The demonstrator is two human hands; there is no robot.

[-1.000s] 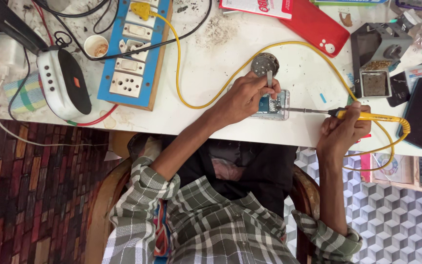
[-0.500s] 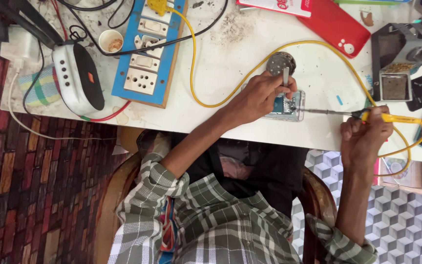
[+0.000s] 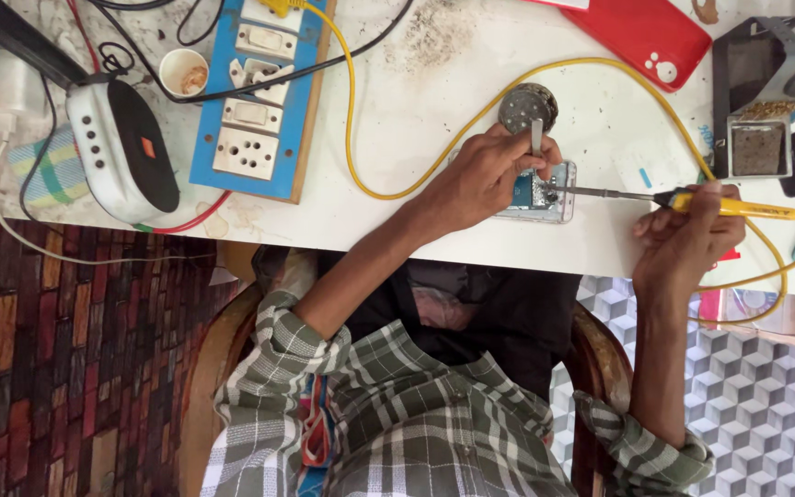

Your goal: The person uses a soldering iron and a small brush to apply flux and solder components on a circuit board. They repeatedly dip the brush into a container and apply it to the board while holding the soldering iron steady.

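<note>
Currently left hand point(image 3: 480, 179) fingers grip tweezers point(image 3: 536, 138) over the phone board point(image 3: 537, 191); right hand point(image 3: 687, 244) fingers closed around yellow soldering iron point(image 3: 738, 207), tip on board.

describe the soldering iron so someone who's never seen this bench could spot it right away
Start at the white table and go to its near edge, where the right hand rests. The soldering iron is the yellow-handled tool in that hand, its thin metal tip reaching the opened phone. Unlike the loose yellow cable, it is rigid and straight.
</note>
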